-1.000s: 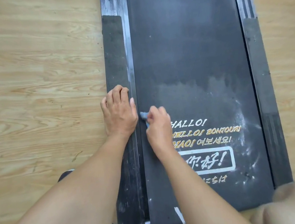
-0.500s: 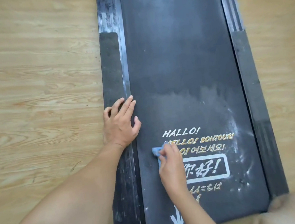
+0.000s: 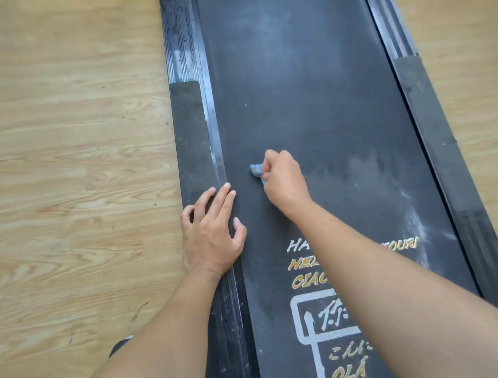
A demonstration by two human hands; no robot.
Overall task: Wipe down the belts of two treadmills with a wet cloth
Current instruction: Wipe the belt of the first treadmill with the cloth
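Bright, even daylight here: the pale wood-grain floor (image 3: 68,143) glows, the dusty black treadmill belt (image 3: 309,94) shows a dull sheen up top, shadows are soft, and frame edges bow.

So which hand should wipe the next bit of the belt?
The right hand: its fingers pinch the blue cloth on the belt. The left hand lies flat across the side rail, holding nothing.
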